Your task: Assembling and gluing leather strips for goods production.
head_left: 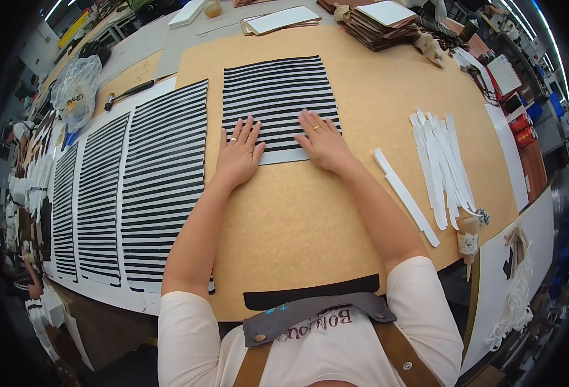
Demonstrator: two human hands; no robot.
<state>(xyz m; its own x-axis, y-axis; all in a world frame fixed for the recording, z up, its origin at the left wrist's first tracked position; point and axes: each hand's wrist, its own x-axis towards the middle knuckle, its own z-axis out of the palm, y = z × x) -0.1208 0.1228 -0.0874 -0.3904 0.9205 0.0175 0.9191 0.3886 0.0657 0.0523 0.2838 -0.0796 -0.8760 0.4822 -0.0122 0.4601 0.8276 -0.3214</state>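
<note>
In front of me on the tan board lies a pale sheet crossed by black strips [274, 87], with a plain pale band along its near edge. My left hand [239, 151] rests on its near left corner, fingers spread and a ring on one of them. Toward the near right corner, my right hand [325, 142] lies with its fingers stretched out over the stripes, also wearing a ring. Neither hand holds anything. Just right of my right forearm is a single white strip [406, 197]. Beyond it, a loose bunch of white strips [440, 168] is spread on the board.
Three more striped sheets [163, 187] lie side by side on the left. A hammer [128, 94] and a clear plastic bag [78, 90] sit behind them. At the right edge is a squeeze bottle [468, 238]; stacked brown pieces [378, 32] stand far right. A black strip [310, 292] lies near my body.
</note>
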